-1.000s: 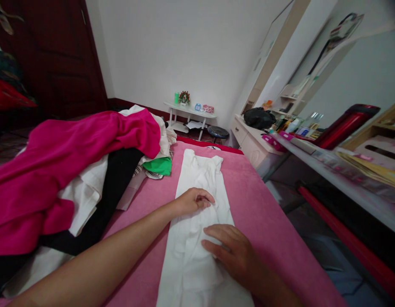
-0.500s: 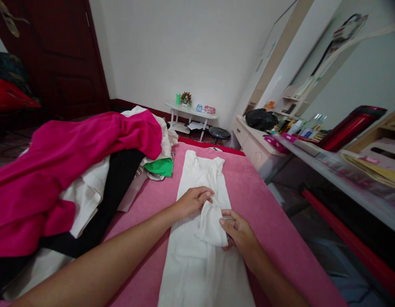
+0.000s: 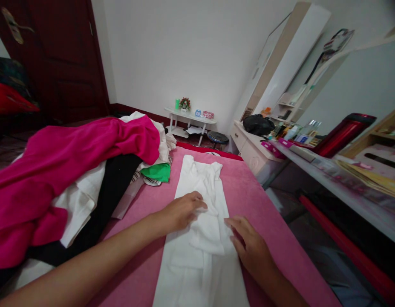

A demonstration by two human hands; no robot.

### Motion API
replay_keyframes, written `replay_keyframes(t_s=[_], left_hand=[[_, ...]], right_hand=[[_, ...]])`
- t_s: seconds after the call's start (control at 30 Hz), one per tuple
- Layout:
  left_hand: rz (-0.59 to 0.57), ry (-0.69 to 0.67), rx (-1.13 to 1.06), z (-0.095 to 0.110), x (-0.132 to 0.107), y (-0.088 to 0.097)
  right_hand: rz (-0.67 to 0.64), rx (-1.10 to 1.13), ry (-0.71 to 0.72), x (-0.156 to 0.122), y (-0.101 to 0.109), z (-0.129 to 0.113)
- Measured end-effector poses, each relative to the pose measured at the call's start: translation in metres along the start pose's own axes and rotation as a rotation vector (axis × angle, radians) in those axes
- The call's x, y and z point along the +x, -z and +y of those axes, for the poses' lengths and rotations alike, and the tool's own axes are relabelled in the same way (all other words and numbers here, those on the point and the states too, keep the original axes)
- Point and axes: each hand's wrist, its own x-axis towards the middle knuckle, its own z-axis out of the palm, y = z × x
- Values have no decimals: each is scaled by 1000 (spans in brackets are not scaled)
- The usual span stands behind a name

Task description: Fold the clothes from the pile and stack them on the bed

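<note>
A white garment point(image 3: 202, 238) lies folded into a long strip down the middle of a pink blanket point(image 3: 261, 204). One small flap of it is folded over near its middle. My left hand point(image 3: 181, 209) rests flat on the strip's left side with fingers stretched out over the flap. At the strip's right edge my right hand point(image 3: 248, 243) lies flat, fingers extended and touching the cloth. Neither hand grips anything.
A heap of clothes lies at the left: a magenta garment point(image 3: 66, 157), white point(image 3: 79, 200), black point(image 3: 111, 187) and green point(image 3: 157, 172) pieces. A cluttered grey shelf point(image 3: 315, 164) runs along the right. A small white table point(image 3: 191, 117) stands by the far wall, a dark door point(image 3: 56, 59) at the back left.
Half a second ago both hands pinched a raised fold of the white garment. That fold now lies flat on the strip, and both hands have opened and rest on the cloth.
</note>
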Motion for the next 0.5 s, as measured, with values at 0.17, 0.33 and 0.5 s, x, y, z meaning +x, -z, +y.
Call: replay_keyframes(t_s=[0.17, 0.33, 0.5], left_hand=[[-62, -58, 176, -33, -40, 14], [-91, -4, 183, -35, -57, 29], [-128, -158, 118, -7, -56, 33]], right_hand=[[21, -233, 141, -11, 14, 37], [-46, -250, 402, -9, 13, 33], [-187, -225, 579, 8, 5, 12]])
